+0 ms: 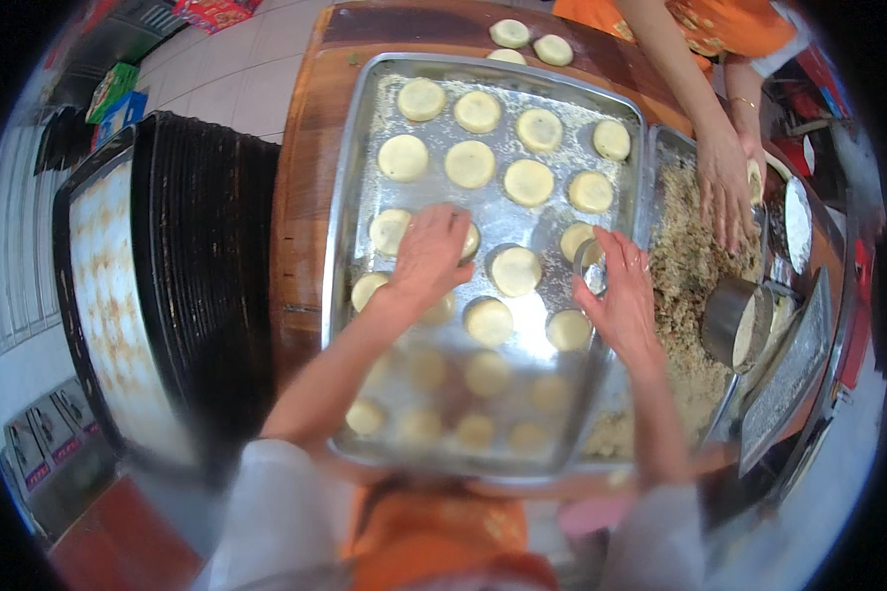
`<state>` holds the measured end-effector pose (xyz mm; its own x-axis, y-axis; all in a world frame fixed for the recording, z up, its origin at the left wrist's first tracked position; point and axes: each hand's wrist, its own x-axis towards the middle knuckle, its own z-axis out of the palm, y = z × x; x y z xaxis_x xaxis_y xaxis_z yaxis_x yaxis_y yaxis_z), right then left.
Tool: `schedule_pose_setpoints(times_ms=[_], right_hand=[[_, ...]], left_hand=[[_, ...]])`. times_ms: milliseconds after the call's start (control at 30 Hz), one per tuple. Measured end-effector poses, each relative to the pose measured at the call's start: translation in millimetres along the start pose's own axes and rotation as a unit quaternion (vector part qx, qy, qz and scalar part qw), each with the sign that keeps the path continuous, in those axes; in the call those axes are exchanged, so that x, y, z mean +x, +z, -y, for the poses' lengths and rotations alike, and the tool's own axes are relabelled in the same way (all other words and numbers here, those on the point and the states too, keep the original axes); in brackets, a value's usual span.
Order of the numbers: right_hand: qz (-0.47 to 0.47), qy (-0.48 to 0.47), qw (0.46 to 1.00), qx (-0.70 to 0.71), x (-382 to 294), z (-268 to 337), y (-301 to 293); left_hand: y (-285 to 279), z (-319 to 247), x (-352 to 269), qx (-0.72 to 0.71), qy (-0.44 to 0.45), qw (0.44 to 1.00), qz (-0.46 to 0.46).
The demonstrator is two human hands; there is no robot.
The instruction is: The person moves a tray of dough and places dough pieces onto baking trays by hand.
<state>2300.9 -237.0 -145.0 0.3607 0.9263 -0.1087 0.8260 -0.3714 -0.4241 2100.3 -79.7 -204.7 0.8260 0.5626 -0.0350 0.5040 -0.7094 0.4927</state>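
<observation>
A large metal tray (pixel 340 221) in front of me holds rows of round, flat, pale dough cakes (pixel 469 164) on a scattering of light flour or seeds. My left hand (pixel 430 247) reaches over the tray's middle, its fingers around a dough cake (pixel 471 242) that is partly hidden beneath them. Near the tray's right side, my right hand (pixel 621 284) grips a thin metal ring (pixel 590 266) between thumb and fingers. The ring is tilted, close to another dough cake (pixel 576 240). The near part of the tray looks blurred.
At the right, a co-worker's hands (pixel 728 177) work over a container of crumbly filling (pixel 680 258). A metal pot (pixel 732 323) stands there. Several dough pieces (pixel 510 34) lie on the wooden table (pixel 299 185) beyond the tray. Dark baking trays (pixel 207 258) are stacked at the left.
</observation>
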Motion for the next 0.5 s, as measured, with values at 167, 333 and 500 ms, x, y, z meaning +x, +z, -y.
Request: schedule_pose_setpoints(times_ms=[167, 333, 500], right_hand=[[-0.015, -0.052, 0.99, -0.127, 15.1, -20.2, 11.9], [0.005, -0.006, 0.997, -0.082, 26.2, -26.9, 45.6], [0.072, 0.002, 0.994, -0.087, 13.4, -14.9, 34.0]], left_hand=[[-10.2, -4.5, 6.6, -0.001, -0.025, 0.996, 0.085], [9.1, -15.1, 33.0, 0.073, 0.077, 0.991, -0.085], [31.8, -6.4, 40.3, 0.123, 0.071, 0.988, -0.066]])
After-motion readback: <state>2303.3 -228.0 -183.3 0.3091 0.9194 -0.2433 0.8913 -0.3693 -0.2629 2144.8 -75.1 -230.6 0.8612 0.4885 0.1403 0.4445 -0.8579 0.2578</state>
